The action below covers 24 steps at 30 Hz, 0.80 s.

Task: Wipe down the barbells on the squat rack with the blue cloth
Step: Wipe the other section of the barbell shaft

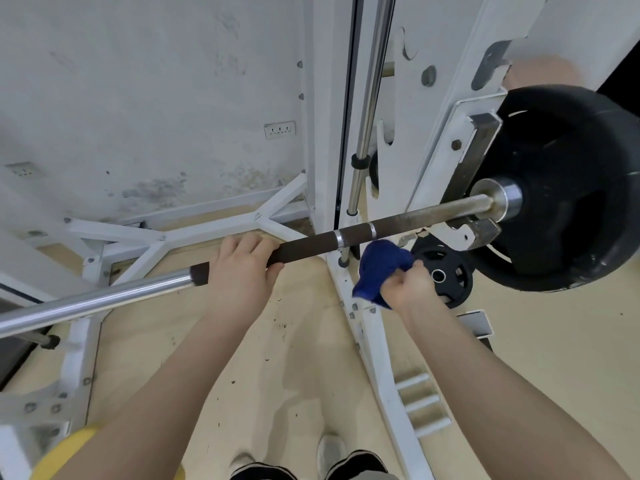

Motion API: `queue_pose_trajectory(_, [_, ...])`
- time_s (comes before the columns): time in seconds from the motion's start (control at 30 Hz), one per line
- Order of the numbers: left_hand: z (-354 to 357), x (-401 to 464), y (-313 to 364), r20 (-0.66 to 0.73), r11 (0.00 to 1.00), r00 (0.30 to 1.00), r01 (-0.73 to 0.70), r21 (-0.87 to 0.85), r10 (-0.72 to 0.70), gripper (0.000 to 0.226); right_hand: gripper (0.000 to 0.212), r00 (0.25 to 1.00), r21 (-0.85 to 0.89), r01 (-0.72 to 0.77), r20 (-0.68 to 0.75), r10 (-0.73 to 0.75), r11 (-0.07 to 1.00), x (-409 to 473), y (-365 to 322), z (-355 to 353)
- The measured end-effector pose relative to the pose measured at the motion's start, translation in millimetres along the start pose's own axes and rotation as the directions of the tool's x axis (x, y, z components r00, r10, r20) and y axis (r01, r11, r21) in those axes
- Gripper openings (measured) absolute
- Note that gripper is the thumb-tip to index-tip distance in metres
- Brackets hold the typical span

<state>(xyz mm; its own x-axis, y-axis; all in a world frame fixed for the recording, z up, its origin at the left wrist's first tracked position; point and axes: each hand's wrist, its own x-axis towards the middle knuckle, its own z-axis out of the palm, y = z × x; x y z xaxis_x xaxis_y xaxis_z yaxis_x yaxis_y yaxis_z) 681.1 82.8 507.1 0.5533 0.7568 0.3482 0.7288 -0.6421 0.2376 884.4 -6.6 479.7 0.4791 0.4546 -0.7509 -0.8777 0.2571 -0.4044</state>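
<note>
My left hand [242, 271] is wrapped over the barbell [311, 245] on its dark grip section. My right hand [414, 289] clutches the bunched blue cloth [379, 268] just below the bar, near the white rack [367, 341] and the black weight plate [571, 188].

Gym: white squat rack [367, 341], loaded barbell [311, 245], black weight plates [571, 188], scuffed wall [138, 98].

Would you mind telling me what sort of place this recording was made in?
Most likely a gym's weight area. A barbell loaded with a large black weight plate rests on a white squat rack, and a smaller plate sits low on the frame.
</note>
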Motion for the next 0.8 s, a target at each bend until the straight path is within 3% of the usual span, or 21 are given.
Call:
queue_pose_trajectory(0.1, [0.4, -0.5, -1.0, -0.002, 1.0, 1.0, -0.009, -0.004, 0.009, 0.025, 0.033, 0.973, 0.201, -0.066, 0.228, 0.019, 0.977, -5.3, 4.8, 16.8])
queue_pose_trajectory(0.2, [1.3, -1.9, -2.0, -0.004, 1.0, 1.0, -0.016, -0.002, 0.016, 0.025, 0.035, 0.942, 0.131, -0.015, 0.335, -0.03, 0.991, -13.2, 24.7, 18.5])
queue_pose_trajectory(0.3, [1.5, -1.1, -4.2, 0.0, 1.0, 1.0, -0.019, -0.018, 0.019, 0.024, 0.032, 0.945, -0.01, -0.012, 0.328, 0.015, 1.0, -16.2, 33.0, 18.8])
queue_pose_trajectory(0.53, [-0.8, -0.8, -7.4, 0.044, 0.997, 0.998, -0.039, -0.06, 0.042, 0.024, 0.024, 0.986, 0.036, 0.111, 0.118, -0.115, 0.993, -2.1, 8.0, 26.7])
queue_pose_trajectory(0.6, [-1.3, -0.8, -8.9, 0.053, 0.997, 0.997, -0.047, -0.064, 0.05, 0.026, 0.03, 0.983, 0.022, 0.082, 0.166, -0.084, 0.996, -6.3, 36.5, 32.7])
queue_pose_trajectory(0.7, [-1.4, -0.6, -12.6, 0.063, 0.996, 0.995, -0.077, -0.033, 0.079, 0.027, 0.033, 0.952, -0.137, 0.022, 0.305, 0.021, 0.99, -24.9, 80.7, 34.4])
queue_pose_trajectory(0.8, [-5.6, 2.7, -14.5, 0.1, 0.994, 0.99, -0.097, -0.055, 0.102, 0.027, 0.031, 0.947, -0.224, 0.071, 0.321, 0.005, 0.972, -33.9, 78.4, 32.9])
